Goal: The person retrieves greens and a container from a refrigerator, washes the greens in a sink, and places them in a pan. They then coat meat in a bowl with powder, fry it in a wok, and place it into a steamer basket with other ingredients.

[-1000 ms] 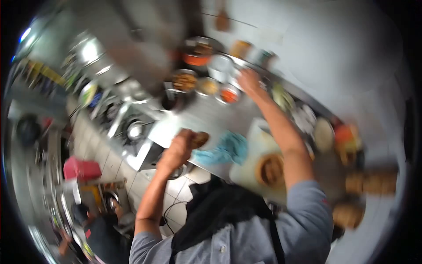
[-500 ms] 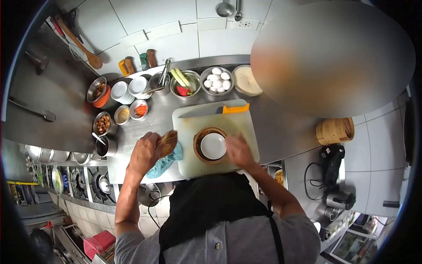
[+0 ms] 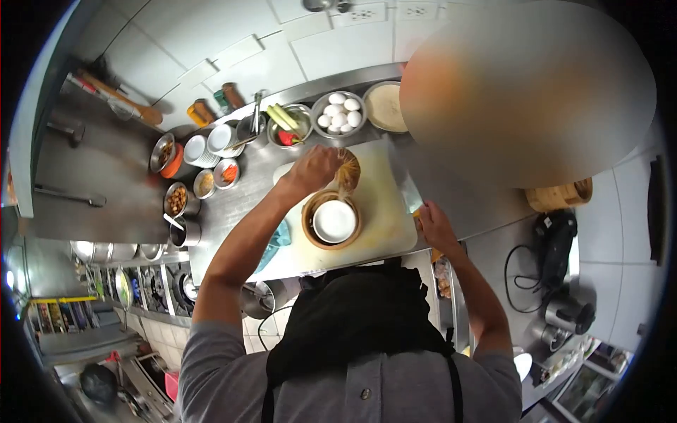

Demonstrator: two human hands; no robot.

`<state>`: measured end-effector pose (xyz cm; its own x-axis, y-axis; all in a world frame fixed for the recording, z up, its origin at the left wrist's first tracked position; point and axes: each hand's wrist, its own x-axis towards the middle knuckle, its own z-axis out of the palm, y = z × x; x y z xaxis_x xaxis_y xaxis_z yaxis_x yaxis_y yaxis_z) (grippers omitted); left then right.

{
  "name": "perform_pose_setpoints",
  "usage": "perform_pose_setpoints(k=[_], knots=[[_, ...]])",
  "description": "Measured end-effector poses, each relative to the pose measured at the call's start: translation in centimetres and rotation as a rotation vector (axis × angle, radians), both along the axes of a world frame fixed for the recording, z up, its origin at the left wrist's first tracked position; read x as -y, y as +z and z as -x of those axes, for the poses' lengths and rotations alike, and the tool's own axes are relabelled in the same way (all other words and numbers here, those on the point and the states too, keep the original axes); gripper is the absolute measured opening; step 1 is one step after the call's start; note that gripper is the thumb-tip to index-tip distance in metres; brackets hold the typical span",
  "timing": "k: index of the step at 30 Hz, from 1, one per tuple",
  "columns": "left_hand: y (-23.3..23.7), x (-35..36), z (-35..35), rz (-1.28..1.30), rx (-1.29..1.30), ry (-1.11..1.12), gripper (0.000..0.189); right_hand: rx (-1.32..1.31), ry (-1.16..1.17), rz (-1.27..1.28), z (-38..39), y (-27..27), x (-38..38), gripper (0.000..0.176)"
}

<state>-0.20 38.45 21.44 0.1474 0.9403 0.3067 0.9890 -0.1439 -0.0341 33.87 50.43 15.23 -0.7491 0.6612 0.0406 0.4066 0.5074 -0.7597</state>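
The left hand [image 3: 314, 169] is clenched around a brown bundle [image 3: 347, 171], held just above the far rim of a bamboo steamer [image 3: 307, 222] with a white dish [image 3: 334, 221] inside. The steamer sits on a cutting board [image 3: 384, 211]. The right hand [image 3: 434, 224] rests at the board's right edge; its grip cannot be made out. A bowl of eggs [image 3: 338, 114] stands beyond.
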Motion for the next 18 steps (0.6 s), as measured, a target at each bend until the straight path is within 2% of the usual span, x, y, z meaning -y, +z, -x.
perform_pose_setpoints(k=[2, 4, 5, 7, 9, 11, 12, 13, 14, 16, 18], knots=[[-2.9, -3.6, -0.4, -0.026, 0.050, -0.072, 0.013, -0.122, -0.240, 0.779, -0.9, 3.3, 2.2, 0.029], [-3.2, -6.4, -2.4, 0.316, 0.129, 0.028, 0.019, -0.207, -0.261, 0.871, 0.4, 3.3, 3.5, 0.029], [-3.1, -7.0, -3.7, 0.323, 0.126, 0.012, 0.019, -0.281, -0.255, 0.964, 1.1, 3.1, 4.1, 0.030], [-0.7, -7.7, -6.1, 0.350, 0.205, 0.073, 0.026, -0.298, -0.197, 0.966, 2.6, 1.9, 4.2, 0.029], [-2.5, -8.5, -5.9, 0.388, 0.239, 0.036, 0.027, -0.304, -0.133, 0.970, 4.7, 0.6, 4.1, 0.029], [-3.3, -9.0, -5.9, 0.428, 0.282, 0.008, 0.029, -0.454, -0.149, 1.081, 6.4, -0.3, 3.7, 0.028], [-3.2, -9.1, -5.9, 0.443, 0.344, 0.104, 0.030, -0.450, -0.153, 1.084, 5.8, -0.2, 4.2, 0.028], [-2.9, -9.2, -5.6, 0.456, 0.397, 0.200, 0.031, -0.427, -0.109, 1.078, 5.3, 0.0, 4.9, 0.028], [-2.6, -9.1, -5.3, 0.457, 0.393, 0.198, 0.031, -0.405, -0.064, 1.071, 4.7, 0.3, 5.6, 0.028], [-2.2, -8.6, -4.2, 0.440, 0.592, 0.350, 0.031, -0.272, 0.021, 1.124, 0.7, 1.5, 6.8, 0.026], [-1.9, -7.4, -2.3, 0.497, 0.693, 0.436, 0.034, -0.083, 0.019, 1.047, -3.4, 2.5, 6.7, 0.025]])
